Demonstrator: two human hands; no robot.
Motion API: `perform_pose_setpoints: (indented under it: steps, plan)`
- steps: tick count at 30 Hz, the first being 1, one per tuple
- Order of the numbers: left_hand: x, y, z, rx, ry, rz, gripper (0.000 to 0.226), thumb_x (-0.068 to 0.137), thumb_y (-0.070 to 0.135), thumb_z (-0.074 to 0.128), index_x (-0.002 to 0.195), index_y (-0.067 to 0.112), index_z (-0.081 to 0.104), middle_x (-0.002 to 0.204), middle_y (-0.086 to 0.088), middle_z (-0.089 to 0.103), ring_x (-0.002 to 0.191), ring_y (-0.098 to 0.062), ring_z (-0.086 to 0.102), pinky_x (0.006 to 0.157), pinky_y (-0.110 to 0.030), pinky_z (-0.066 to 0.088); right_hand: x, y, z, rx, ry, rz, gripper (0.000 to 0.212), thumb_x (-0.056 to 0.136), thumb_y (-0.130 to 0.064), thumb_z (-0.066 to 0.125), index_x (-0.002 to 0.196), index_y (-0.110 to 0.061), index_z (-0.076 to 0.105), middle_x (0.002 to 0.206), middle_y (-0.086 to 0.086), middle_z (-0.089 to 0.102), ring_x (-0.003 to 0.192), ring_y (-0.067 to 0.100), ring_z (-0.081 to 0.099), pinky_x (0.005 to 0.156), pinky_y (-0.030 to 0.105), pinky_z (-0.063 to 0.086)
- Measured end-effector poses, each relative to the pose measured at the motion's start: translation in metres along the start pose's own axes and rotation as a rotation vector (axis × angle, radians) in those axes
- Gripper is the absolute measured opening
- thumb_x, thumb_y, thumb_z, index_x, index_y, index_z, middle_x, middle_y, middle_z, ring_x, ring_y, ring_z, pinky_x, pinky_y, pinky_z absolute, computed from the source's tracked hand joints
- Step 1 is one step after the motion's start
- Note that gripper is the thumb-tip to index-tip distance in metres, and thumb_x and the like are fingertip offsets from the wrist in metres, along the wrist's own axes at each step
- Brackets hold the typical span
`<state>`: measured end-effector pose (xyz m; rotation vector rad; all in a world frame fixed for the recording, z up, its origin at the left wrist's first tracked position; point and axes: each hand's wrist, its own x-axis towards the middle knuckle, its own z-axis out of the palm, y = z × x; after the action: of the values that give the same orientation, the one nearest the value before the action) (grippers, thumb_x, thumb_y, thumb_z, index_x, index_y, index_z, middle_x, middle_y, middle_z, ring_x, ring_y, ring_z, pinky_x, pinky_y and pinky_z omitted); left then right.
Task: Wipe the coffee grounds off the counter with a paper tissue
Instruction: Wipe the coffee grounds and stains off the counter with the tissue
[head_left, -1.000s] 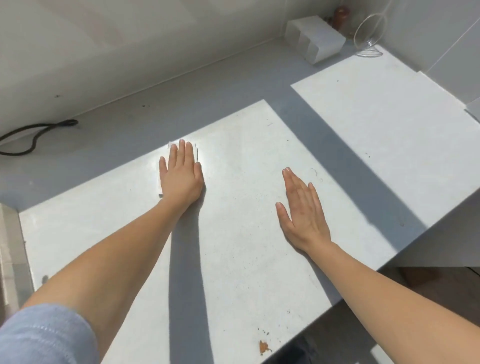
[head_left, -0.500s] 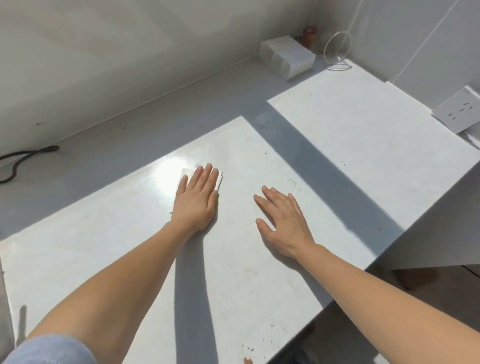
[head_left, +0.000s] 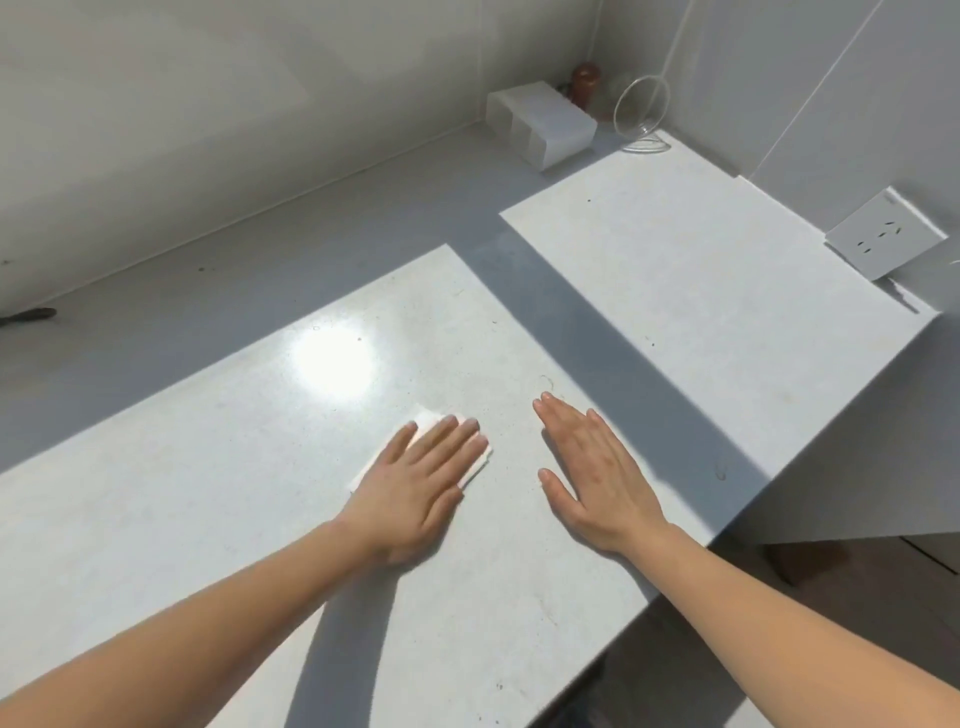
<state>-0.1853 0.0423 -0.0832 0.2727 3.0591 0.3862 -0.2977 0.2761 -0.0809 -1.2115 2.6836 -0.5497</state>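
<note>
left hand (head_left: 415, 483): flat, fingers straight, pressing paper tissue (head_left: 475, 467) onto worktop (head_left: 208, 493)
right hand (head_left: 597, 473): open, palm down on worktop, just right of tissue

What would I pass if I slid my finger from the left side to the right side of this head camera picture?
black cord → left hand, pressing flat on the paper tissue → right hand → wall socket. The box, jar and glass at the back line up with the right hand, so I skipped them.
</note>
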Motion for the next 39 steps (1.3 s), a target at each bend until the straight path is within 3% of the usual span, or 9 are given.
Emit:
perform_pose_setpoints:
  steps: [3, 5, 16, 22, 25, 28, 31, 33, 39]
  plan:
    - [0.073, -0.062, -0.025, -0.041, 0.063, -0.584, 0.055, 0.100, 0.031, 0.019, 0.152, 0.024, 0.002, 0.162, 0.004, -0.003, 0.148, -0.016, -0.007, 0.118, -0.042, -0.004, -0.001, 0.001, 0.001, 0.009, 0.016, 0.009, 0.068, 0.094, -0.039, 0.035, 0.152, -0.033, 0.000, 0.155, -0.015, 0.018, 0.143, -0.005, 0.002, 0.121, 0.031, 0.004]
    - [0.098, -0.059, -0.023, -0.055, 0.070, -0.659, 0.056, 0.099, 0.029, 0.019, 0.152, 0.019, 0.006, 0.162, 0.001, 0.000, 0.148, -0.018, -0.006, 0.118, -0.045, -0.003, 0.000, 0.002, 0.003, 0.032, 0.037, 0.014, 0.068, 0.095, -0.039, 0.033, 0.152, -0.034, -0.002, 0.154, -0.016, 0.017, 0.144, -0.003, 0.006, 0.120, 0.027, 0.001]
    - [-0.019, 0.095, 0.026, 0.047, -0.177, 0.139, 0.057, 0.100, 0.040, 0.016, 0.152, 0.025, 0.000, 0.161, 0.004, -0.001, 0.148, -0.019, -0.007, 0.116, -0.042, -0.006, 0.002, 0.002, 0.001, 0.063, 0.095, 0.016, 0.060, 0.096, -0.037, 0.031, 0.152, -0.029, 0.010, 0.155, -0.003, 0.032, 0.141, 0.013, 0.031, 0.119, 0.032, 0.016]
    - [-0.032, 0.097, 0.002, -0.076, -0.137, 0.184, 0.058, 0.101, 0.043, 0.023, 0.151, 0.031, -0.004, 0.160, 0.008, -0.009, 0.146, -0.010, -0.015, 0.119, -0.040, -0.008, 0.002, -0.003, -0.003, 0.054, 0.058, 0.018, 0.051, 0.097, -0.029, 0.043, 0.146, -0.020, 0.033, 0.150, 0.001, 0.040, 0.141, 0.016, 0.031, 0.120, 0.036, 0.015]
    - [-0.057, 0.097, -0.017, -0.226, 0.201, -0.143, 0.057, 0.100, 0.040, 0.027, 0.152, 0.032, 0.005, 0.162, 0.005, -0.002, 0.148, -0.012, 0.003, 0.120, -0.035, -0.001, 0.006, -0.023, -0.018, 0.256, 0.116, 0.138, 0.035, 0.098, -0.024, 0.042, 0.129, -0.021, 0.058, 0.141, 0.000, 0.050, 0.134, 0.017, 0.040, 0.119, 0.044, 0.015]
    - [-0.118, 0.079, -0.021, -0.276, 0.450, -0.561, 0.056, 0.097, 0.036, 0.029, 0.151, 0.033, 0.012, 0.161, 0.009, 0.006, 0.147, -0.010, 0.011, 0.119, -0.036, 0.003, -0.005, -0.049, -0.026, 0.184, 0.021, -0.337, 0.037, 0.097, -0.027, 0.040, 0.128, -0.022, 0.060, 0.142, 0.001, 0.050, 0.136, 0.020, 0.040, 0.119, 0.046, 0.017]
    - [-0.195, 0.065, -0.003, -0.156, 0.346, -1.084, 0.058, 0.094, 0.039, 0.021, 0.151, 0.027, 0.019, 0.161, 0.005, 0.011, 0.148, -0.014, 0.010, 0.117, -0.048, 0.006, -0.010, -0.068, -0.013, -0.099, -0.364, -0.889, 0.045, 0.102, -0.032, 0.030, 0.145, -0.024, 0.040, 0.156, -0.003, 0.031, 0.148, 0.016, 0.014, 0.120, 0.039, 0.002]
    - [-0.221, 0.066, 0.008, -0.121, 0.287, -1.327, 0.059, 0.093, 0.034, 0.022, 0.150, 0.018, 0.025, 0.160, -0.002, 0.015, 0.148, -0.020, 0.012, 0.116, -0.050, 0.009, 0.001, -0.071, -0.001, -0.183, -0.537, -0.911, 0.050, 0.103, -0.034, 0.025, 0.152, -0.023, 0.023, 0.161, -0.006, 0.016, 0.149, 0.013, -0.001, 0.120, 0.039, -0.004]
    - [-0.226, 0.059, 0.017, -0.075, 0.251, -1.342, 0.059, 0.095, 0.034, 0.018, 0.151, 0.016, 0.018, 0.160, 0.000, 0.011, 0.148, -0.016, 0.007, 0.118, -0.041, 0.002, 0.056, -0.043, 0.024, -0.285, -0.407, -0.870, 0.057, 0.100, -0.037, 0.018, 0.153, -0.026, 0.000, 0.162, -0.008, 0.000, 0.149, 0.011, -0.002, 0.119, 0.035, -0.010]
